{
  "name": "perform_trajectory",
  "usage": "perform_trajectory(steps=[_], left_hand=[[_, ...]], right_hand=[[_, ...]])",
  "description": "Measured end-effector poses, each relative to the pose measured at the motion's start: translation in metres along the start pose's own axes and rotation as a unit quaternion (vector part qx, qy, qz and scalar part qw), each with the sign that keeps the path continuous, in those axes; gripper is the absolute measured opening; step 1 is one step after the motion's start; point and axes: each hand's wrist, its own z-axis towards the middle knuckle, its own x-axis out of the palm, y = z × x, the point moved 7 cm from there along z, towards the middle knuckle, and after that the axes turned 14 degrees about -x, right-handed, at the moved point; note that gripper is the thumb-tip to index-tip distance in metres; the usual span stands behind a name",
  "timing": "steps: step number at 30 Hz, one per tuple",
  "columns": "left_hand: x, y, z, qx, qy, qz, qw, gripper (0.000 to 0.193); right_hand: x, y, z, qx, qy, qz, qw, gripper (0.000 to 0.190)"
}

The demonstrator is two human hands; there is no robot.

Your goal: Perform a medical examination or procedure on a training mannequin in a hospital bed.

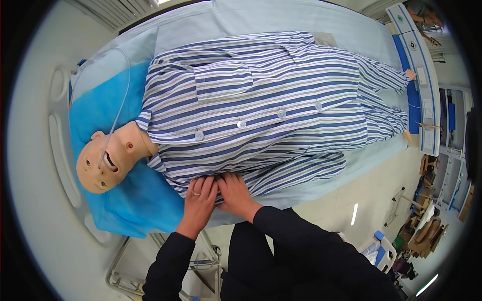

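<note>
A patient manikin lies on its back, its head (pixel 105 161) to my left and its mouth open. It wears a blue-and-white striped pajama shirt (pixel 263 86) with clear buttons. A clear tube (pixel 126 86) runs from its nose across the pillow. My left hand (pixel 200 197), with a ring on one finger, grips the striped sleeve (pixel 218 197) at the manikin's near upper arm. Right beside it, my right hand (pixel 238 196) holds the same sleeve, fingers bent over towards the torso. The fingertips of both hands are partly hidden in the cloth.
A blue disposable sheet (pixel 139 203) covers the pillow area of the bed (pixel 361 30). Bed rails (pixel 64 161) stand at the left, with a metal-framed cart (pixel 199 263) below. Past the footboard (pixel 421 82) are shelves (pixel 450 169), cardboard (pixel 425 237) and part of another person (pixel 427 17).
</note>
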Motion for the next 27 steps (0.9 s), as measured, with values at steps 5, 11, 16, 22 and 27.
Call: perform_trajectory(steps=[5,11,16,22,27], left_hand=[[-0.012,0.045,-0.021,-0.052,-0.099,0.055,0.992,0.075],[0.006,0.059,-0.027,-0.07,-0.067,-0.059,0.994,0.074],[-0.015,0.028,-0.016,-0.091,0.018,-0.08,0.992,0.083],[0.011,0.002,-0.008,-0.026,-0.029,-0.033,0.999,0.085],[0.011,-0.019,0.001,-0.061,0.007,-0.012,0.998,0.087]], right_hand=[[0.009,0.027,0.023,-0.009,-0.015,-0.031,0.999,0.086],[0.022,0.025,0.022,-0.03,-0.03,-0.029,0.999,0.09],[-0.01,0.01,0.004,0.02,-0.007,-0.028,0.999,0.091],[0.015,-0.015,-0.009,-0.006,0.015,-0.036,0.999,0.093],[0.006,-0.029,-0.015,-0.015,0.027,-0.002,1.0,0.089]])
